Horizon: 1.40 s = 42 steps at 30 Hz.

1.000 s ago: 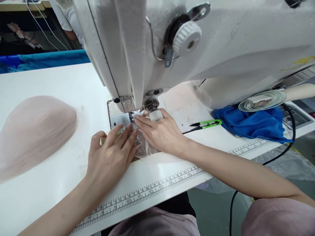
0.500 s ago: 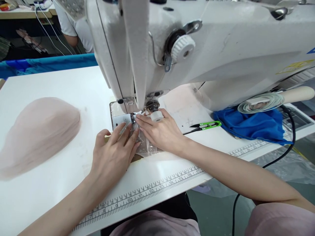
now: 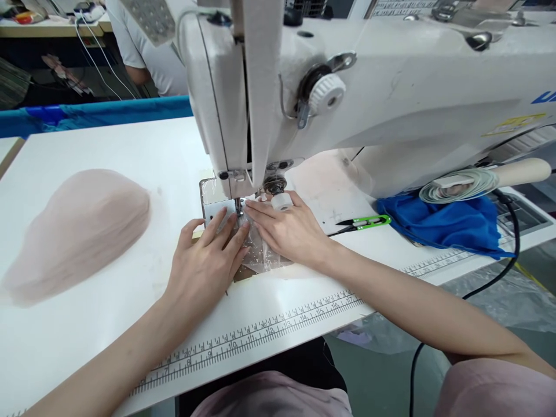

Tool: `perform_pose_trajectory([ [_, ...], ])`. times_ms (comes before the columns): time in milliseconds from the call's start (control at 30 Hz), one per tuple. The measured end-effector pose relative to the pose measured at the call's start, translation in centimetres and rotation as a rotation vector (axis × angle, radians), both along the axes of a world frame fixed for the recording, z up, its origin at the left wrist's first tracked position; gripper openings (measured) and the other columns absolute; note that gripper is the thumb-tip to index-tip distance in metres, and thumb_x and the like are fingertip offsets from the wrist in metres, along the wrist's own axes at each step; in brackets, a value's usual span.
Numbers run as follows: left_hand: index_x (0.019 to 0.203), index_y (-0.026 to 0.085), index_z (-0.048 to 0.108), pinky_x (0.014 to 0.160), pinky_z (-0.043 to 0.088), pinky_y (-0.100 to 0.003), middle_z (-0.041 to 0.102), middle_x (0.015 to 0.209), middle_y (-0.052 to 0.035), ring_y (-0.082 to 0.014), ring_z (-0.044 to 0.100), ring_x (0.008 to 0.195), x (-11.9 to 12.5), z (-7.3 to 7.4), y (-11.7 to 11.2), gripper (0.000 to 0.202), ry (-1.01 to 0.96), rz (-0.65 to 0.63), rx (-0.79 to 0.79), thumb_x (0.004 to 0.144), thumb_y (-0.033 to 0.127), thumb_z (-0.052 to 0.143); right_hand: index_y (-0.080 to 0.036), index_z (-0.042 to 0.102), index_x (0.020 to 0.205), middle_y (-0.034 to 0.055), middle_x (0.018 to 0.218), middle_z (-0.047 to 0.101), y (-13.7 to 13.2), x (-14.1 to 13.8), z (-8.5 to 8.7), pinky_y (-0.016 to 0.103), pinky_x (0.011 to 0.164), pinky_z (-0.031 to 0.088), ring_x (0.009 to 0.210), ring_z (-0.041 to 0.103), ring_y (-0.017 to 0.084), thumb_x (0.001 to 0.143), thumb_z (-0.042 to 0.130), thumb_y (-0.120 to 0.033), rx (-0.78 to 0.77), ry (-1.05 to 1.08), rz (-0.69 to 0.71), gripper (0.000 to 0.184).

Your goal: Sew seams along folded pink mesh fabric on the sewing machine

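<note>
So, a clear sheet (image 3: 263,258) is being pressed flat under the fingers of both hands, right at the presser foot (image 3: 238,207) of a sewing machine (image 3: 391,81). The left hand (image 3: 205,262) is being held palm down, fingers spread and a bit bent, and nothing is being seen pinched in it. The right hand (image 3: 295,230) is being laid out flatter, fingers close together; whether any edge is being nipped underneath can't be told, since that side is being hidden.

The relation worth watching imo: the sheet is being sandwiched between fingertips and machine bed, with its visible part being spread in the gap between the two hands and back toward the wearer. Its long axis can't be called, too much is being covered by fingers, though what's showing is being angled from the foot toward the front edge and a bit right. Neither hand is being left out: the foot is being flanked closely on its right by the right fingertips, and from the front left by the left ones. Too tight to name a nearer one tbh.

Well off to the left of the left hand, a pale pink piece (image 3: 87,226) is being left on the tabletop, its long axis being slanted so the far end is being pointed roughly toward that hand's side. Beyond the right hand, green snips (image 3: 373,220) are being parked beside a blue cloth (image 3: 443,223).
</note>
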State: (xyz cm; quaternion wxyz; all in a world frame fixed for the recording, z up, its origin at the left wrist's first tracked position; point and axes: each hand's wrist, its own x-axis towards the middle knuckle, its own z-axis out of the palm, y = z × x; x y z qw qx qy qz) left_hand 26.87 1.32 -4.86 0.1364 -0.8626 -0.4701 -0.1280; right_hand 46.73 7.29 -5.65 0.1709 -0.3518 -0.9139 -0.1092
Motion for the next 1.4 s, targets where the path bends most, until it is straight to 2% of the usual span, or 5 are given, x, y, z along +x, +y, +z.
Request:
perform_pose_trajectory([
  [333,0.137,0.023,0.054,0.102,0.036,-0.051,0.063,0.134,-0.0114,-0.032,0.052,0.132,0.1,0.2,0.0,0.038,-0.104,-0.001,-0.055,0.1,0.027,0.046,-0.014,0.066,0.121,0.0062,0.12,0.072,0.0,0.5,1.3,0.042,0.1,0.037,0.109,0.06,0.023,0.1,0.041,-0.015,-0.099,0.068,0.046,0.033],
  [533,0.122,0.02,0.066,0.086,0.041,-0.044,0.071,0.122,-0.0067,-0.026,0.065,0.102,-0.2,1.3,-0.2,0.03,-0.094,-0.096,-0.044,0.099,0.03,0.048,-0.019,0.07,0.094,0.0006,0.098,0.07,-2.0,1.8,5.0,0.029,0.06,0.04,0.072,0.062,0.015,0.084,0.07,-0.047,-0.559,0.063,0.064,0.03],
  [700,0.126,0.018,0.062,0.091,0.037,-0.048,0.069,0.122,-0.01,-0.0278,0.064,0.099,-0.8,2.0,0.7,0.055,-0.079,-0.178,-0.17,0.093,0.06,0.048,-0.019,0.063,0.086,-0.0006,0.094,0.066,-2.7,2.5,5.7,0.024,0.053,0.031,0.066,0.057,0.01,0.094,0.058,-0.022,-0.648,0.052,0.079,0.01],
  [867,0.108,0.024,0.07,0.089,0.039,-0.042,0.071,0.116,-0.0038,-0.0195,0.065,0.094,-0.4,2.0,1.7,0.034,-0.215,-0.071,-0.271,0.102,0.033,0.038,-0.019,0.058,0.092,-0.0044,0.067,0.063,-2.0,2.4,4.8,0.024,0.057,0.035,0.056,0.055,0.009,0.098,0.043,-0.017,-0.786,0.329,0.018,0.017],
  [1400,0.099,0.023,0.072,0.066,0.05,-0.028,0.071,0.097,-0.0018,-0.0168,0.064,0.077,0.5,4.3,2.9,0.024,-0.443,0.084,-0.487,0.089,0.036,0.054,-0.02,0.074,0.101,0.001,0.087,0.073,-0.9,1.4,2.9,0.024,0.054,0.03,0.069,0.06,0.011,0.098,0.05,-0.022,-0.368,0.353,-0.024,0.025],
])
